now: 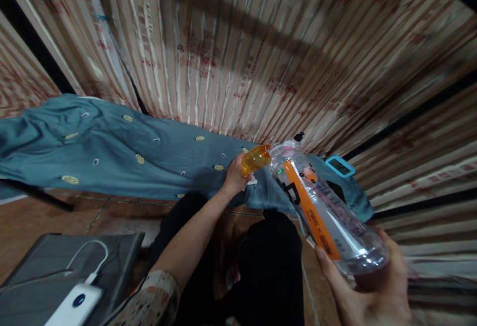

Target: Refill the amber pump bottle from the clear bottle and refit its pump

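In the head view, my left hand [235,176] is wrapped round a small, see-through amber cup [255,160], which leans to the right. My right hand [372,286] grips the base end of a large clear plastic bottle [316,211] with an orange and white label. The bottle is tilted, its narrower end pointing up and left to the rim of the cup. Whether the two touch, and how much liquid is inside, I cannot tell. A scrap of white, perhaps tissue [252,181], shows below my left hand.
A teal cloth [112,152] with pineapple prints covers a narrow surface before a pleated curtain [223,57]. On it stand a blue-framed digital clock [340,166] and something with a black cap [299,136]. A white power bank [76,303] with a cable lies on a grey seat [122,251].
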The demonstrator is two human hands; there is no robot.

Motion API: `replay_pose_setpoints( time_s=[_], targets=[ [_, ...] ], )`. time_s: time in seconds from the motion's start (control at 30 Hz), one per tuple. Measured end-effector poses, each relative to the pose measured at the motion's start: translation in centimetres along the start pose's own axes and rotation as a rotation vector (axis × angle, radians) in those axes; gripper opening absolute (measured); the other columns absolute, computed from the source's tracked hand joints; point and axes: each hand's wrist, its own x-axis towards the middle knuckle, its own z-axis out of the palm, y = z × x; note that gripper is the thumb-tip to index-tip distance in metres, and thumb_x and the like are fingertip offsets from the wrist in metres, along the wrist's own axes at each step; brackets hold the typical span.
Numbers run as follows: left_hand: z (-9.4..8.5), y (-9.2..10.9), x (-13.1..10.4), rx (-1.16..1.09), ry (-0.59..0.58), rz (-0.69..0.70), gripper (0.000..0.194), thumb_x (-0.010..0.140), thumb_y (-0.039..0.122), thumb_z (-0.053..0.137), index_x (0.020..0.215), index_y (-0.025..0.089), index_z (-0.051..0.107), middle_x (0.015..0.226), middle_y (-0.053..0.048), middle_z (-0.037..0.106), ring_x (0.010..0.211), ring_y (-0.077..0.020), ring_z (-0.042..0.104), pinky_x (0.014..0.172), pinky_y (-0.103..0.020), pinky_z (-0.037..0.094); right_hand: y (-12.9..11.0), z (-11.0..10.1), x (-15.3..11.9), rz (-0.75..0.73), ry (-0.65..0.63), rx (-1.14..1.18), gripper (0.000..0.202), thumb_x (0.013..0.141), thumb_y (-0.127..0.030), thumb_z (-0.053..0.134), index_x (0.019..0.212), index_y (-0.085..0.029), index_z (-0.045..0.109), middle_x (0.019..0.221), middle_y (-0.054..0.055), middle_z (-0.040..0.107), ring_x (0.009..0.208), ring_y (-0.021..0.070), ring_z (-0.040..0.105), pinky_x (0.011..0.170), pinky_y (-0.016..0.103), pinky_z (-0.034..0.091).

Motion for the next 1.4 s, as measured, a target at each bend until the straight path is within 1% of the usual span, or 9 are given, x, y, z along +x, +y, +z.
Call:
replay_pose_setpoints(
  time_s=[0.17,0.3,0.43,0.6,0.77,0.97,1.13,1.23,1.4],
  targets=[
    [-0.13,0.08,0.00,0.001,-0.017,-0.004,0.065,0.074,0.010,0.075,0.136,0.017,0.057,0.132,-0.014,0.073,0.128,-0.0319,0.070,0.114,-0.049,0.056,-0.01,-0.03,0.10,-0.064,-0.032,-0.034,0.104,0.074,-0.064,0.091,0.156,-0.012,0.054,0.119,0.013,0.068,0.096,0.0247,0.068,0.087,0.038,0.059],
    [0.03,-0.16,0.02,-0.005,-0.009,-0.003,0.066,0.074,0.009,0.075,0.137,0.017,0.057,0.133,-0.014,0.073,0.128,-0.0315,0.070,0.114,-0.049,0.057,0.06,-0.22,0.39,-0.050,-0.032,-0.043,0.103,0.075,-0.065,0.089,0.156,-0.013,0.054,0.124,0.015,0.067,0.097,0.0248,0.068,0.084,0.036,0.059],
    [0.19,-0.46,0.03,-0.033,0.008,0.023,0.067,0.074,0.011,0.076,0.138,0.019,0.057,0.133,-0.012,0.073,0.127,-0.0303,0.070,0.113,-0.048,0.057,0.16,-0.50,0.52,-0.088,-0.054,-0.094,0.103,0.075,-0.068,0.088,0.155,-0.013,0.054,0.125,0.015,0.068,0.093,0.0243,0.068,0.085,0.038,0.060],
    [0.08,-0.33,0.06,-0.025,-0.001,0.019,0.066,0.073,0.010,0.074,0.136,0.019,0.058,0.131,-0.012,0.074,0.125,-0.0303,0.071,0.113,-0.048,0.057,0.21,-0.64,0.39,-0.100,-0.069,-0.097,0.103,0.075,-0.063,0.090,0.156,-0.012,0.053,0.121,0.015,0.068,0.095,0.0254,0.069,0.082,0.036,0.059],
    [-0.03,0.01,0.07,-0.011,-0.009,0.005,0.068,0.071,0.009,0.074,0.137,0.018,0.058,0.132,-0.013,0.074,0.127,-0.0311,0.071,0.113,-0.048,0.057,0.08,-0.39,0.44,-0.101,-0.042,-0.093,0.103,0.075,-0.066,0.089,0.156,-0.012,0.053,0.118,0.014,0.068,0.094,0.0263,0.068,0.093,0.044,0.058],
    [0.18,-0.01,0.12,-0.015,-0.001,-0.010,0.068,0.071,0.008,0.074,0.137,0.016,0.057,0.131,-0.014,0.075,0.125,-0.0312,0.072,0.111,-0.048,0.058,-0.04,-0.47,0.41,-0.065,-0.051,-0.088,0.106,0.076,-0.067,0.088,0.158,-0.011,0.052,0.123,0.016,0.068,0.096,0.0264,0.070,0.082,0.036,0.060],
    [0.13,-0.16,0.16,-0.020,0.001,0.007,0.071,0.069,0.006,0.074,0.138,0.015,0.058,0.134,-0.016,0.074,0.128,-0.0327,0.071,0.114,-0.049,0.057,-0.03,-0.71,0.33,-0.086,-0.057,-0.148,0.108,0.076,-0.070,0.087,0.158,-0.010,0.051,0.122,0.017,0.070,0.094,0.0274,0.071,0.080,0.038,0.061],
    [0.18,-0.30,0.20,-0.029,0.006,0.014,0.070,0.071,0.007,0.073,0.138,0.016,0.058,0.134,-0.015,0.074,0.128,-0.0314,0.071,0.114,-0.049,0.057,-0.20,-0.62,0.38,-0.078,-0.054,-0.166,0.107,0.077,-0.071,0.086,0.157,-0.009,0.052,0.122,0.017,0.070,0.094,0.0274,0.072,0.080,0.037,0.061],
    [0.43,-0.62,0.30,-0.033,0.019,0.028,0.069,0.071,0.007,0.074,0.138,0.016,0.058,0.133,-0.015,0.074,0.126,-0.0309,0.072,0.113,-0.048,0.057,-0.40,-0.29,0.43,-0.165,-0.064,-0.180,0.103,0.082,-0.067,0.085,0.158,-0.006,0.050,0.122,0.019,0.070,0.095,0.0263,0.074,0.081,0.034,0.061]
  ],
)
